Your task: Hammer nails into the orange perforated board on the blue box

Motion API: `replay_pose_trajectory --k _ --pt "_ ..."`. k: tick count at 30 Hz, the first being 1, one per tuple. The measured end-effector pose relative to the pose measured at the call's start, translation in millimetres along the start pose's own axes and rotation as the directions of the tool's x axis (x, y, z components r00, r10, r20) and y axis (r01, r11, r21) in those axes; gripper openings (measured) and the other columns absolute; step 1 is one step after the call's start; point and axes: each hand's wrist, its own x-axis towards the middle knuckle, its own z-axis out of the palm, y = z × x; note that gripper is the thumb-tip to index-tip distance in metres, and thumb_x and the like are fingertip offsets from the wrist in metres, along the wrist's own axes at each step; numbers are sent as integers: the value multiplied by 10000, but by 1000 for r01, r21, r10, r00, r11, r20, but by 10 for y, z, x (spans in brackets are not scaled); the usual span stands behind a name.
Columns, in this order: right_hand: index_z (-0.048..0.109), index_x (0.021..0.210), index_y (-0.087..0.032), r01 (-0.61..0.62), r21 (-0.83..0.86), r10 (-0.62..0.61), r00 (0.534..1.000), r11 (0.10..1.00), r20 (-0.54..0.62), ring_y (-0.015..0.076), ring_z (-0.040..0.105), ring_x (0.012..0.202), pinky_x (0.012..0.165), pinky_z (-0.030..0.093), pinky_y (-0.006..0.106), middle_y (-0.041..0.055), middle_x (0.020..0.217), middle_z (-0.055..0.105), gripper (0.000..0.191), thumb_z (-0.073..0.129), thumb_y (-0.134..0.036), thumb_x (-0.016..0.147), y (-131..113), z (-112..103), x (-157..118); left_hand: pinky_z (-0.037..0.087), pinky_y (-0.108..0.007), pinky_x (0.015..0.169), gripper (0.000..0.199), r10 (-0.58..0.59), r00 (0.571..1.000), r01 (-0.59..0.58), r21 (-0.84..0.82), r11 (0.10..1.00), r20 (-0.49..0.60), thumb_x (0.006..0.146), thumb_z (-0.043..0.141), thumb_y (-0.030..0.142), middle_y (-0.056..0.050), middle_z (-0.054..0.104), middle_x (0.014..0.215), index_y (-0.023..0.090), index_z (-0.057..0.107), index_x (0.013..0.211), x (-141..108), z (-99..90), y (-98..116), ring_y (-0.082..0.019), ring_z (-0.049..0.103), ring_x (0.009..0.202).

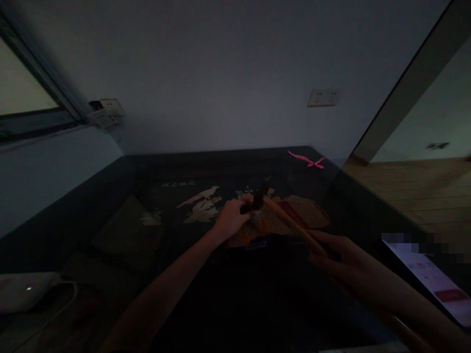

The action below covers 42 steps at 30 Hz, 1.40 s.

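Spreading across most of the view, the dark table (353, 215) served as the work surface, set against the pale wall (221, 88), which probably gave it a firm back edge. On it, in front of the person, lay the patterned item (271, 221), dotted and orange-tan with a red band; its place within reach of both hands seemed chosen so they could work above it. Dim light hid whether it was one piece or several.

The phone (430, 282) lay near the right edge, its lit screen up, perhaps so it could be glanced at while clear of the elbows. At the far left, the white box (27, 292) with its cord sat well apart from the hands, likely for the same reason.

The right hand (344, 255) was closed around the lower part of the wooden stick (294, 225), slanting it up and leftward over the patterned item, a grip that appeared to suit steering the far end. The left hand (232, 216) was at that end, fingers curled beside the dark head (259, 198), apparently to steady it; whether they clamped it or only touched, I could not tell. The pink ribbon (309, 162) lay at the back, out of the way.
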Motion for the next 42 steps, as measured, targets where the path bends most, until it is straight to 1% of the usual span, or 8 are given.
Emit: replay_pose_trajectory --k 8,12,18,21,24,29,36,42 --pt "560 1275 -238 55 25 -54 998 998 -42 105 467 437 356 380 193 -41 597 528 521 625 -420 791 59 -7 -49 509 -292 776 111 22 1000 -22 -6 1000 -7 800 608 191 -50 717 888 155 679 878 9 5 -15 -181 666 819" --pt "655 1168 -231 131 -7 -132 990 991 -53 180 617 710 624 526 258 28 814 657 434 658 -384 762 62 8 -21 509 -306 788 159 -24 1000 24 23 999 1 778 612 164 -48 723 894 161 685 919 8 -5 6 -196 662 843" --pt "555 1288 -207 55 -13 -55 998 998 -42 111 469 423 351 387 202 -24 603 566 557 616 -433 783 48 -8 -31 505 -289 777 106 17 1000 -17 -27 1000 -5 812 597 213 -41 719 885 162 679 856 -2 -15 10 -175 665 824" --pt "617 1224 -212 116 -41 -118 992 992 -55 179 612 632 569 525 261 17 719 647 483 629 -385 773 30 4 -13 503 -297 793 129 4 1000 -4 -7 1000 9 797 604 182 -48 723 922 163 682 899 -1 -19 15 -186 666 849" --pt "664 1156 -212 159 -51 -162 985 986 -56 227 638 856 786 523 313 49 899 682 418 642 -357 765 9 3 -14 500 -304 802 147 -19 1000 19 13 1000 5 776 615 153 -54 724 933 156 685 906 -2 -19 21 -197 666 864" --pt "499 1337 -185 26 -67 -28 999 997 -21 106 466 426 355 390 192 -42 584 531 591 581 -443 810 28 -31 -85 497 -276 770 100 31 999 -31 -28 999 -6 808 598 199 -39 715 877 156 674 859 -8 -10 4 -175 663 825" --pt "599 1252 -204 100 -25 -101 994 995 -39 159 605 642 511 491 217 33 809 668 486 612 -373 796 49 16 -36 494 -282 788 172 -15 1000 15 19 1000 11 770 592 117 -27 718 903 168 679 910 -10 -29 44 -185 660 845" --pt "534 1324 -222 52 45 -50 998 998 -42 92 465 406 325 372 179 -18 636 603 576 642 -388 783 54 3 -75 501 -285 789 100 21 1000 -21 -18 1000 5 814 581 203 -22 714 875 172 668 853 -10 -21 37 -172 659 819"
